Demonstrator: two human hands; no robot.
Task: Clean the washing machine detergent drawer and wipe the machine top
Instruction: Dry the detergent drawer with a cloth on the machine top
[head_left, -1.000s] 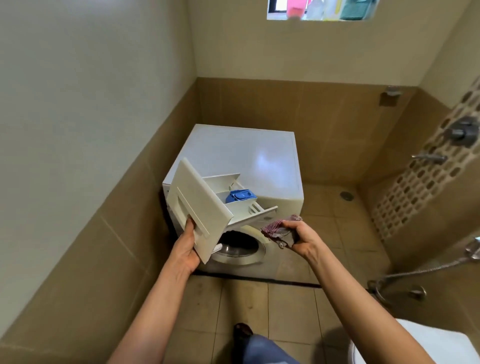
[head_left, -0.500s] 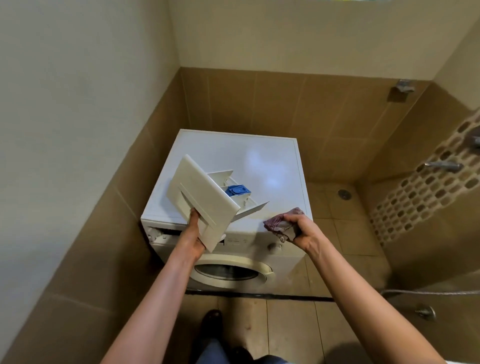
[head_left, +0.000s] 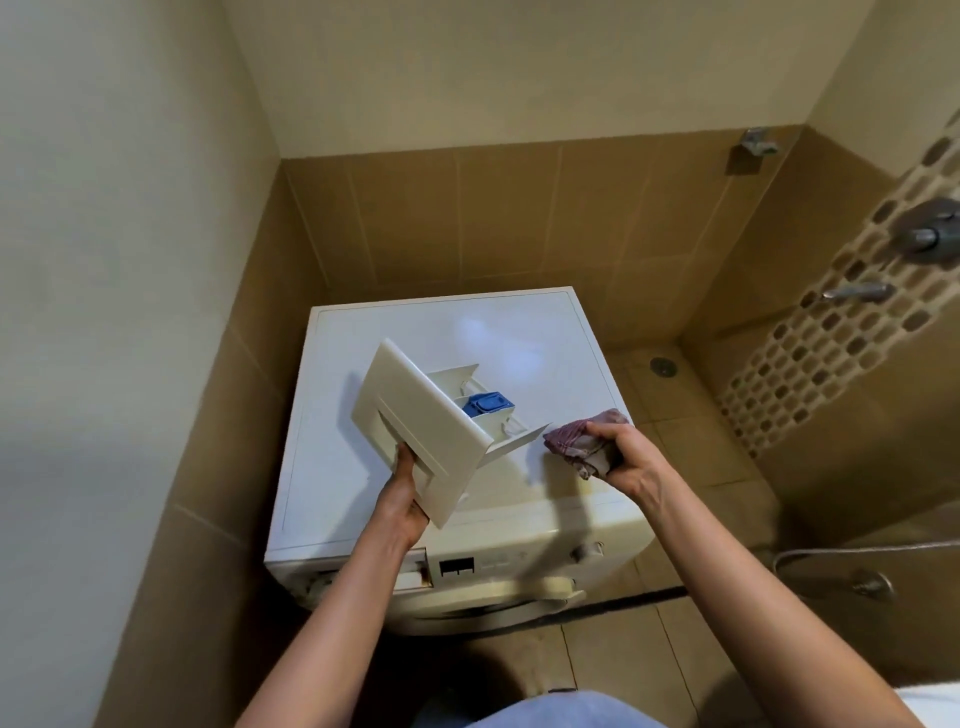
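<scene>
Both hands are occupied: the left hand (head_left: 402, 499) curls its fingers round the removed drawer (head_left: 426, 431), tilted above the washing machine top (head_left: 519, 332); the right hand (head_left: 623, 457) clutches a bunched cloth (head_left: 579, 441) beside it. Next, likely, wiping the drawer's inside.

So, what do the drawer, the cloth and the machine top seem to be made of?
The detergent drawer: probably moulded plastic, off-white, smooth, slightly matte; thin rigid walls, with a blue insert. The cloth: woven fabric, perhaps cotton; reddish stripes, soft crumpled folds. The machine top: glossy white, it reflects light; painted metal or laminate, I cannot tell.
</scene>
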